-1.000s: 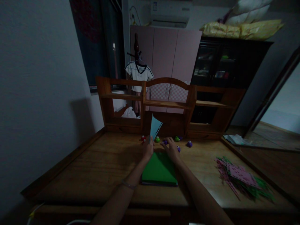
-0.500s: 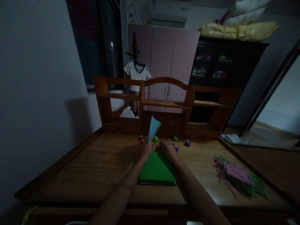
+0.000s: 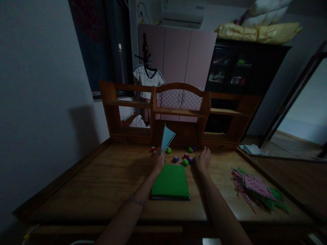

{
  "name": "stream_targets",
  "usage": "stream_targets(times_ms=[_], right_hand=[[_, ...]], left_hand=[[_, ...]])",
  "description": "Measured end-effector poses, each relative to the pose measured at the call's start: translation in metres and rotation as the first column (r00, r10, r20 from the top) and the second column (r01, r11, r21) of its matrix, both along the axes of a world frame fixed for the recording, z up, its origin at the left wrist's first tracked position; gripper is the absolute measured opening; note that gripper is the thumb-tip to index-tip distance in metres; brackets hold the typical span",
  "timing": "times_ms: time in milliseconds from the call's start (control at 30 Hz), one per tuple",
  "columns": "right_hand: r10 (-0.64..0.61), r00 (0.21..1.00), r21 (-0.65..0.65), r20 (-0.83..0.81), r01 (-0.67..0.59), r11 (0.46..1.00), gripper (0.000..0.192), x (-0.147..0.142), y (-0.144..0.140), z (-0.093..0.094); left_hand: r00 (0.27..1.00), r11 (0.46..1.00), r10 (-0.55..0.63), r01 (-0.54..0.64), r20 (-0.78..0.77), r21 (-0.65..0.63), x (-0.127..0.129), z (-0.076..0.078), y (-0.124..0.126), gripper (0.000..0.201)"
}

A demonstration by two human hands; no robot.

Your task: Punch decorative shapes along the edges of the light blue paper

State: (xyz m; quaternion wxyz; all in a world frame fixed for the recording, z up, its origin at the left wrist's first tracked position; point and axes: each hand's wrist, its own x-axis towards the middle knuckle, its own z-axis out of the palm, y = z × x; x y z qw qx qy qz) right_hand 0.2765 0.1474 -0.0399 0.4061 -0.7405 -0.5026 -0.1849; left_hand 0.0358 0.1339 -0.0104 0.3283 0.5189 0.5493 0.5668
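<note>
The left hand [image 3: 158,162] pinches a light blue paper strip [image 3: 167,138] in closed fingers, its long axis upright, tipped toward 1 o'clock, above the counter [image 3: 102,177]. The right hand [image 3: 203,159] covers something at 3 o'clock of the small punches [image 3: 185,162]; I cannot tell its grip.

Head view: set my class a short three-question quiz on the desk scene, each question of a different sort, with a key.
1. True or false: the left hand holds a blue sheet upright.
2. What lies flat between the two forearms? A) green stack B) a red book C) a plate
3. Fill in: the right hand rests on the desk to the ____ of the small punches.

Key: 1 true; 2 A; 3 right.
</note>
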Motion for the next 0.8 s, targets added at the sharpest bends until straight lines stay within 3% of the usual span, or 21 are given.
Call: stream_targets(times_ms=[167,367,533,667,800], right_hand=[[-0.021,0.993,-0.149,0.116,0.039,0.988,0.054,-0.002,0.002,-0.014],[-0.046,0.99,-0.158,0.13,0.067,0.985,0.036,0.0,0.002,-0.01],[-0.047,0.996,-0.149,0.08,0.058,0.987,0.023,0.006,0.006,-0.016],[0.07,0.998,0.021,-0.005,-0.07,0.997,0.022,0.002,0.005,-0.007],[0.287,0.945,0.297,-0.158,-0.232,0.926,0.028,-0.018,-0.003,0.016]], left_hand=[[0.999,0.999,-0.036,0.036,0.015,0.018,0.0,0.002,-0.002,0.049],[0.999,1.0,0.018,-0.017,-0.038,0.022,-0.001,-0.001,-0.001,0.047],[0.999,0.999,-0.032,0.032,-0.002,0.023,-0.002,-0.003,0.001,0.049],[0.999,0.999,-0.035,0.034,0.019,0.036,-0.001,-0.005,0.002,0.05],[1.0,0.999,-0.021,0.02,0.022,0.035,0.0,-0.007,0.003,0.051]])
